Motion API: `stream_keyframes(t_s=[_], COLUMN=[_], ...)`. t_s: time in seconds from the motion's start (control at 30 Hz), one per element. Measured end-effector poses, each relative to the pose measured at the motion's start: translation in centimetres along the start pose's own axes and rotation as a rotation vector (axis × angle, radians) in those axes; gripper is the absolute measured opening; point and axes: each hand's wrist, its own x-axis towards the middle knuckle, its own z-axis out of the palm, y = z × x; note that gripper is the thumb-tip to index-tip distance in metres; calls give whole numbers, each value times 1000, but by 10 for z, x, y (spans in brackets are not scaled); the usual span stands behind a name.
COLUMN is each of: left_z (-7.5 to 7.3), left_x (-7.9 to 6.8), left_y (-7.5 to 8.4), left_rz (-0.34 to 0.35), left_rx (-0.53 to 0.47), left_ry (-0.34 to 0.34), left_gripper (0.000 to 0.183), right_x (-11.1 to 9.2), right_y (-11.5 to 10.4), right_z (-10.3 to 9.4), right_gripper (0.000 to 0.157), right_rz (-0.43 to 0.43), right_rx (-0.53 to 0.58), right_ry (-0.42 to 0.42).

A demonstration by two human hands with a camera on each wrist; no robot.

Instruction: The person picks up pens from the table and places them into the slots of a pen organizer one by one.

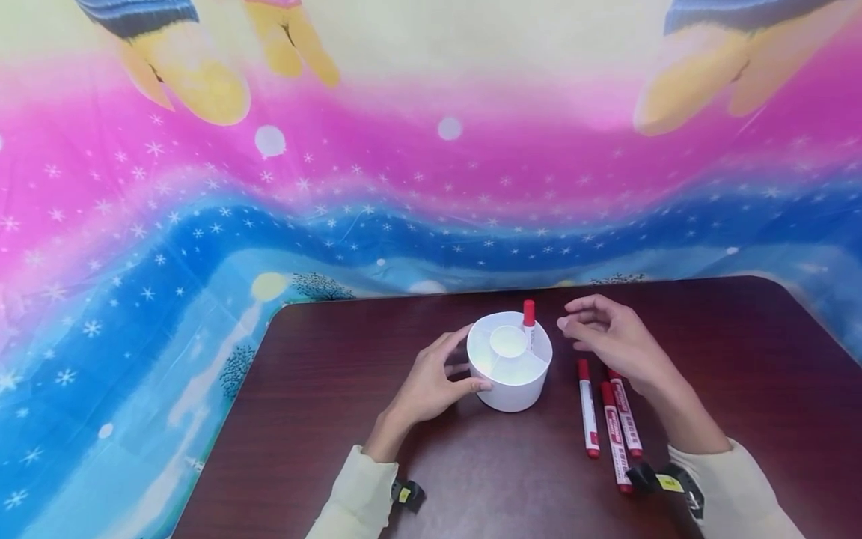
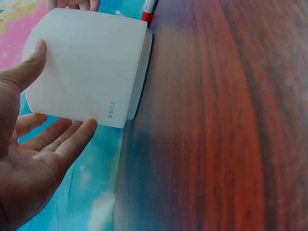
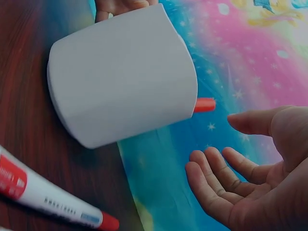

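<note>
A white round pen holder (image 1: 509,394) with a round centre cup and divided compartments stands upright on the table. My left hand (image 1: 434,380) holds its left side, the thumb on the near wall and the fingers round the far side. One red-capped marker (image 1: 529,314) stands in a right-hand compartment, cap up; in the right wrist view only its red cap (image 3: 204,105) pokes past the rim. Just right of the holder, my right hand (image 1: 619,340) hovers with loosely bent fingers, thumb and fingertips apart and nothing between them.
Three red-and-white markers lie on the dark wood table (image 1: 303,449) right of the holder: one apart (image 1: 588,412), and two side by side, a nearer marker (image 1: 615,434) and a farther marker (image 1: 628,419), below the right wrist. A patterned cloth (image 1: 404,165) hangs behind the table.
</note>
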Motion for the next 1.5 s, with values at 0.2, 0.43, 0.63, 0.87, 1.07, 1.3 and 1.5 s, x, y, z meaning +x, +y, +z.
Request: stream_keyframes(t_s=[0.2,0.43,0.63,0.87,1.07,1.3,1.5], left_z=[-4,-13,-13,-11,-8,-4,-4], left_x=[0,-2,-2,-2,-1,1,1], left_y=[1,-2,-2,-1,1,1,1], left_rz=[-10,-18,-17,-17,-12,-14,-27], left_rx=[51,74,75,70,59,83,75], left_ry=[-5,30,-2,12,0,-8,-7], left_gripper=[91,89,92,91,93,90,90], right_x=[-8,-21,-29,-36,-43,-51,-53], right_y=[12,23,36,47,58,74,85], right_z=[-13,-31,-42,-49,-52,-55,-51], right_gripper=[49,48,51,52,55,61,66], right_rz=[8,22,51,73,123,212,256], right_rx=[-20,-70,-95,-89,-61,-60,-53], right_ry=[9,26,21,23,0,-51,-82])
